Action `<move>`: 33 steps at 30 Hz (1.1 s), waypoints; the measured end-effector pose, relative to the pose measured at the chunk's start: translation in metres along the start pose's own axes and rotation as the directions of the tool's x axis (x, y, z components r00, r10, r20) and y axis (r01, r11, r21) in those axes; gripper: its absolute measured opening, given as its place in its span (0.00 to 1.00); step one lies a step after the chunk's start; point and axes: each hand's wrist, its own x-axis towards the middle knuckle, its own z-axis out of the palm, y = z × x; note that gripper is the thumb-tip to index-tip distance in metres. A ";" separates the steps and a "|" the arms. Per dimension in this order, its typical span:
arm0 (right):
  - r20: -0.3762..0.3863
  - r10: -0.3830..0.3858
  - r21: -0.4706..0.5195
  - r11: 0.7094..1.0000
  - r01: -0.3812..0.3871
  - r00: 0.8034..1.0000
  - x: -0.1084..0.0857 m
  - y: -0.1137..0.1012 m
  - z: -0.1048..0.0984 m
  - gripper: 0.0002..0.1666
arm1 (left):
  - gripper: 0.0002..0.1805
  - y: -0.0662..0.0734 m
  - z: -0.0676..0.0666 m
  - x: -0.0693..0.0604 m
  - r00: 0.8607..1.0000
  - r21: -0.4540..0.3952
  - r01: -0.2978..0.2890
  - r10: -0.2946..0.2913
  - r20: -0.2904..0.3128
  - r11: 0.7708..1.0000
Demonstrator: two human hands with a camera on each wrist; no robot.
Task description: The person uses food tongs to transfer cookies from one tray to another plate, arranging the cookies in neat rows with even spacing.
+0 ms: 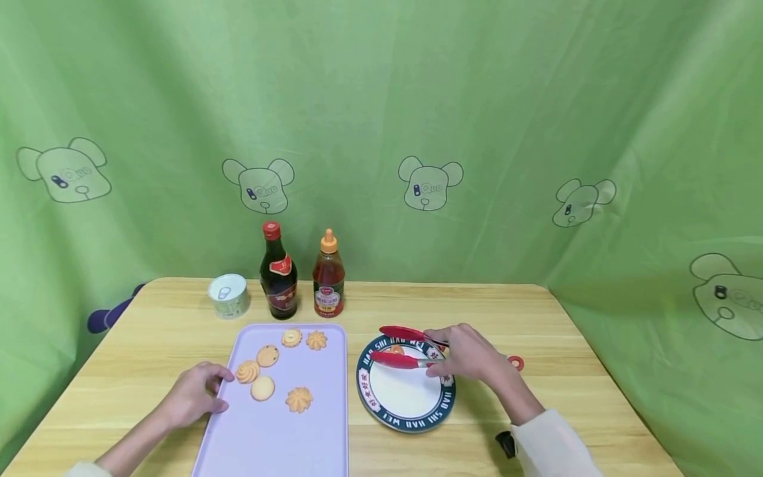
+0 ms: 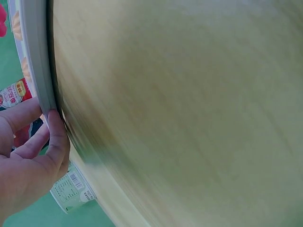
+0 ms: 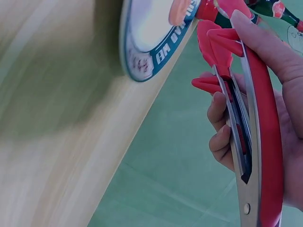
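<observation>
My left hand pinches the left rim of the lilac tray; the left wrist view shows fingers and thumb of the hand on the tray's edge. Several cookies lie on the tray's upper half. In my right hand are red tongs, their tips apart above the upper part of a blue-rimmed plate. A cookie shows on the plate between the tips; whether they touch it I cannot tell. The right wrist view shows the hand curled round the tongs.
Behind the tray stand a can, a dark bottle with a red cap and a sauce bottle with an orange cap. A black object lies by the right sleeve. A green curtain hangs behind the table.
</observation>
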 end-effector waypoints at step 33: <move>0.045 -0.104 -0.052 0.993 0.106 0.994 0.046 -0.088 0.046 0.46 | 0.24 -0.002 -0.001 0.002 1.000 -0.015 -0.003 0.003 0.004 1.000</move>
